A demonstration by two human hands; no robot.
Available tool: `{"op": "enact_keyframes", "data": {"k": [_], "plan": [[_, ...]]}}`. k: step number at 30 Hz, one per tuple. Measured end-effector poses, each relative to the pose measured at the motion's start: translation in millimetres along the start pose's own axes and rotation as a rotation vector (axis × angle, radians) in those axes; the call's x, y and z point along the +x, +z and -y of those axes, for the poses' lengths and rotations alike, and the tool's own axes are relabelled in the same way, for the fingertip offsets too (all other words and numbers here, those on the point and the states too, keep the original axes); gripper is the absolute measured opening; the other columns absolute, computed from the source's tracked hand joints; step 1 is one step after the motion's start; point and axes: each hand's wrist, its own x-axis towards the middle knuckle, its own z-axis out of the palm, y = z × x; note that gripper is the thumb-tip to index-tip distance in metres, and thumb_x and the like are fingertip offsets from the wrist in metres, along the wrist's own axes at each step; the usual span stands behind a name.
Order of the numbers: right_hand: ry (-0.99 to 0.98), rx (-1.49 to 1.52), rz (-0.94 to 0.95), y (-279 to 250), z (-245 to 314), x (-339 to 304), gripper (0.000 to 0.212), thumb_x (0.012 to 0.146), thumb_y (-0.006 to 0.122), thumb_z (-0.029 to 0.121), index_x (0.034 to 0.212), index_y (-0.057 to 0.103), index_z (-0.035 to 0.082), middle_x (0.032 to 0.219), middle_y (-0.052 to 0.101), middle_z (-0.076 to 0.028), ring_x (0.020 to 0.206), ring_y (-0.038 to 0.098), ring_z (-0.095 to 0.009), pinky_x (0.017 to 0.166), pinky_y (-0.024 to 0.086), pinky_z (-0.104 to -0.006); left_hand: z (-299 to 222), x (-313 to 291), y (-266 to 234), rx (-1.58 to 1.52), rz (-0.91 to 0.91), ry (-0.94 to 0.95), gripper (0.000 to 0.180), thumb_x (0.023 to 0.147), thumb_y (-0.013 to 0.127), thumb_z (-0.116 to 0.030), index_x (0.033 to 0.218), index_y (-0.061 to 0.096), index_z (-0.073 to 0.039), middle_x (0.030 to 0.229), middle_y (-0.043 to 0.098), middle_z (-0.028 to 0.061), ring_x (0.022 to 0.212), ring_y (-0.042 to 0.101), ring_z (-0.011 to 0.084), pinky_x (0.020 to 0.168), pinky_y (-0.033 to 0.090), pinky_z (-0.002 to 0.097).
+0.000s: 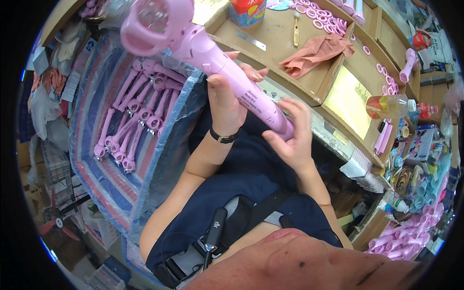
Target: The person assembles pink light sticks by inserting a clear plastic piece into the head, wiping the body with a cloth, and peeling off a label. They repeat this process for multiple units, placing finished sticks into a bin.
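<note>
A pink plastic toy wand (241, 87) with a round, hollow, see-through head and dark printing on its handle is held up in front of me, tilted with the head to the upper left. My left hand (226, 99) is wrapped round the middle of the handle, the thumb on the near side. At the lower end, my right hand (297, 137) grips the handle's tip with thumb and fingers, slightly blurred. To the left stands a striped blue, white and red bag (89, 159), in which several like pink wands (130, 113) lie in a pile.
A cardboard-edged worktable (285, 92) holds a salmon cloth (319, 53), a brush (296, 30), pink rings (319, 14), a yellow sheet (345, 104) and a drink bottle (389, 106). More pink parts (406, 237) are heaped at the lower right. A fan (59, 222) stands at the lower left.
</note>
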Motion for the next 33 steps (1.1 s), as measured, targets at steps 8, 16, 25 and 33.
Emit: {"op": "enact_keyframes", "data": {"k": [8, 16, 25, 33], "plan": [[-0.069, 0.009, -0.08, 6, 7, 15, 0.024, 0.069, 0.077, 0.012, 0.09, 0.065, 0.009, 0.111, 0.054, -0.012, 0.105, 0.051, -0.031, 0.089, 0.041, -0.0387, -2, -12, 9, 0.031, -0.023, 0.042, 0.076, 0.077, 0.051, -0.063, 0.128, 0.032, -0.01, 0.087, 0.055, 0.0064, 0.086, 0.057, 0.0164, 0.1, 0.039, 0.052], [-0.508, -0.472, -0.398, 13, -3, 12, 0.029, 0.065, 0.079, 0.019, 0.092, 0.068, 0.023, 0.11, 0.053, 0.001, 0.105, 0.045, -0.024, 0.083, 0.043, -0.0378, 5, -27, 19, -0.011, 0.061, 0.098, 0.077, 0.086, 0.066, -0.016, 0.143, 0.015, -0.025, 0.109, 0.044, 0.0053, 0.103, 0.048, 0.0175, 0.107, 0.029, 0.0593], [-0.108, 0.557, -0.306, -26, 3, -12, 0.016, 0.093, 0.054, 0.013, 0.107, 0.053, 0.005, 0.096, 0.062, -0.013, 0.067, 0.062, -0.022, 0.062, 0.053, -0.0302, -4, -20, 7, -0.053, 0.151, 0.127, 0.078, 0.082, 0.053, 0.005, 0.144, 0.019, -0.027, 0.107, 0.042, 0.0058, 0.105, 0.045, 0.0186, 0.106, 0.025, 0.0642], [-0.234, 0.074, -0.12, -43, 26, 13, 0.027, 0.073, 0.073, -0.003, 0.097, 0.061, 0.003, 0.092, 0.061, -0.008, 0.074, 0.058, -0.016, 0.065, 0.048, -0.0264, -5, -19, 3, -0.161, 0.22, 0.117, 0.092, 0.078, 0.055, 0.007, 0.146, 0.004, -0.03, 0.108, 0.044, 0.0074, 0.101, 0.049, 0.0192, 0.103, 0.03, 0.0627]]}}
